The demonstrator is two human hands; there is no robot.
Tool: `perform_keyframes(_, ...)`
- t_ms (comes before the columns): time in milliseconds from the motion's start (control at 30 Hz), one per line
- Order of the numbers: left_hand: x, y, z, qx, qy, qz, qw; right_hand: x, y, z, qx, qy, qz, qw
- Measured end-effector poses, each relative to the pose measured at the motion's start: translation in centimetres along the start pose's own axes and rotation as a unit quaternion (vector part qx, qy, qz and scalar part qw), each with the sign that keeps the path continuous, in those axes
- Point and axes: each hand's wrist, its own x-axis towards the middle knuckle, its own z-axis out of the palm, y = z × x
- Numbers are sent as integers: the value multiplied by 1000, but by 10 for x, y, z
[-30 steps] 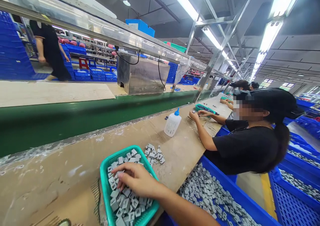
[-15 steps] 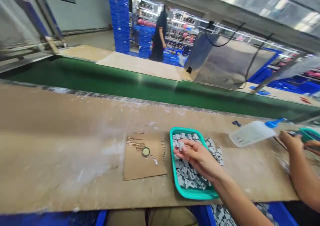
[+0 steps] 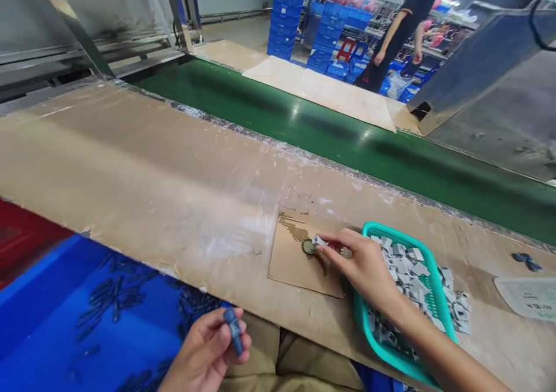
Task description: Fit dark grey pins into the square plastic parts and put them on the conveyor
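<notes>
My left hand [image 3: 202,348], in front of the table edge, grips a small dark blue plastic part [image 3: 233,330] between thumb and fingers. My right hand [image 3: 362,262] pinches a small grey-white plastic piece [image 3: 320,240] against or just over a round, crimp-edged bottle cap [image 3: 308,246]. Whether the piece touches the cap is unclear. The cap lies on a square of cardboard [image 3: 289,267] with wet brown streaks. Beside my right forearm, a turquoise basket [image 3: 364,328] holds many grey-white pieces [image 3: 403,264] like the pinched one.
A blue bin [image 3: 39,311] at lower left contains several dark blue parts [image 3: 116,296]. More pieces [image 3: 458,308] lie right of the basket, near a translucent bottle [image 3: 527,296]. Beyond the table [image 3: 174,189] runs a green conveyor belt [image 3: 269,114]. A person [image 3: 399,33] stands past it.
My right hand has moved left from above the basket to the cap, carrying a grey-white piece. My left hand has come into view with the dark blue part. The view has turned left.
</notes>
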Motion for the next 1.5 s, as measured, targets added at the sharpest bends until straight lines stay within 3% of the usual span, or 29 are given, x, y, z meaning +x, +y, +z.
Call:
perform_keyframes(100,6,-8,9,4,-64,-30,998,-1,4,5,-22,-8,-17,1000)
perform_keyframes(267,17,-14,16,16,-160,-15,987,-2,5,9,-41,-25,-25,999)
perform_keyframes(533,14,-11,21,-39,-149,20,988,-1,4,11,-53,-35,-21,998)
perform_keyframes(733,11,-9,28,-54,-96,20,994,-1,5,12,-57,-36,-26,997)
perform_keyframes(1067,14,-9,29,-39,-174,-26,984,-2,6,12,-59,-39,-30,997)
perform_keyframes(1233,15,-11,30,-5,-182,-38,983,-1,4,11,-38,-33,-20,999)
perform_keyframes(1400,15,-13,41,73,-134,47,987,2,0,0,55,-4,72,996)
perform_keyframes(1500,18,-15,50,123,-135,78,980,2,-4,-8,169,0,160,973)
